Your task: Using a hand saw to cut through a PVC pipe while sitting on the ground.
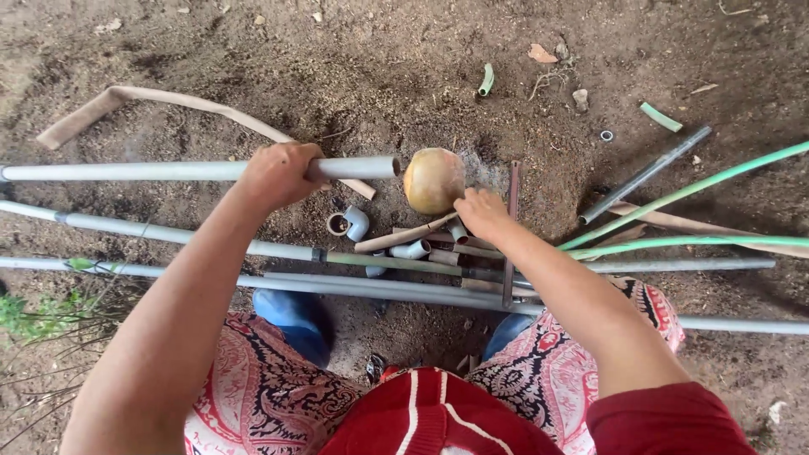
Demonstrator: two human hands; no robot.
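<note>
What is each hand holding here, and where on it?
The left hand grips a grey pipe near its open end. The right hand rests by a round yellowish ball; whether it holds anything cannot be told.

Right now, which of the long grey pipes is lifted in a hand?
The short-ended grey pipe farthest from the person, gripped by the left hand near its open end. The other grey pipes lie on the dirt, untouched.

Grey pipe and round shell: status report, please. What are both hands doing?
Left hand shut on grey pipe, held level. Right hand resting beside round shell. Pipe fittings and long pipes underneath.
</note>
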